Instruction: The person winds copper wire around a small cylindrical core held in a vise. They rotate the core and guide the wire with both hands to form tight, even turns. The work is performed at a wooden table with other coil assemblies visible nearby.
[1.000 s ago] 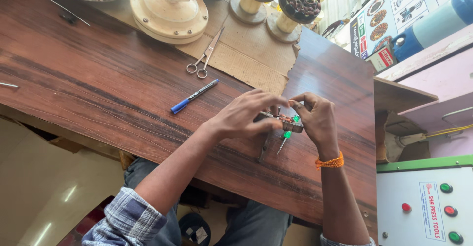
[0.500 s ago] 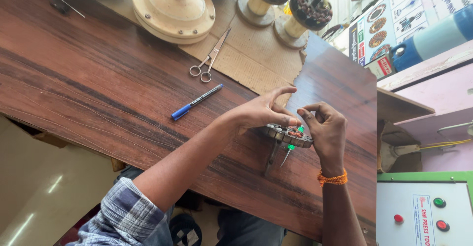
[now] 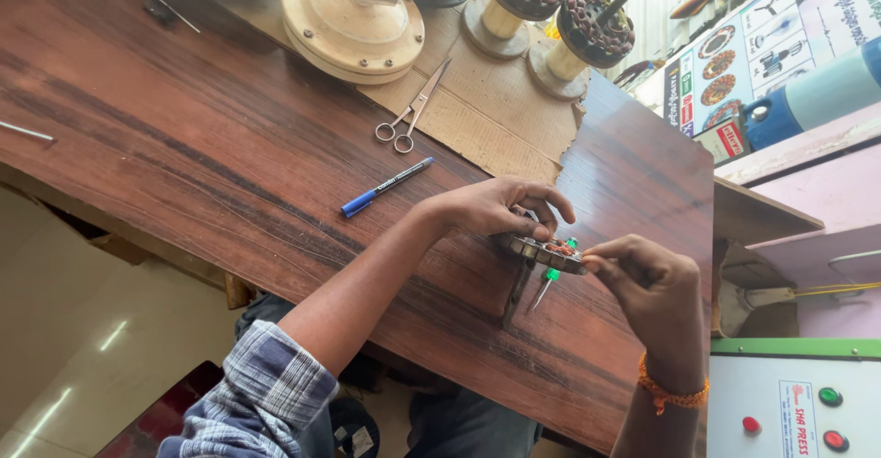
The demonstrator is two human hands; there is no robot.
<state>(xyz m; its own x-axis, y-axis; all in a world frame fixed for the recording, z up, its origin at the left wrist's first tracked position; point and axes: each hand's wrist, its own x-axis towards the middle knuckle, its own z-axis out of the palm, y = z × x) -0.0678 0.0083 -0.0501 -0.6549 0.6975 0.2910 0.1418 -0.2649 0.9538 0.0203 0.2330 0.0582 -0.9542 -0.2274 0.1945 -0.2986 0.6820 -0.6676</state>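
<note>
Wound coil ring [image 3: 549,252] clamped in left hand [image 3: 500,208] grip over worktop [image 3: 229,164]; right hand [image 3: 647,284] pinched at rim; winding unfinished, scissors [image 3: 410,114] untouched.

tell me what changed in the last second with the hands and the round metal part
The right hand drew back slightly to the rim of the round metal part; the left hand kept its grip on top. Pen and scissors stayed put.

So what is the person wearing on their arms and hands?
The left arm has a blue and white checked sleeve rolled up above the elbow. The right wrist wears an orange thread band. Both the left hand and right hand are bare, with no gloves.
</note>
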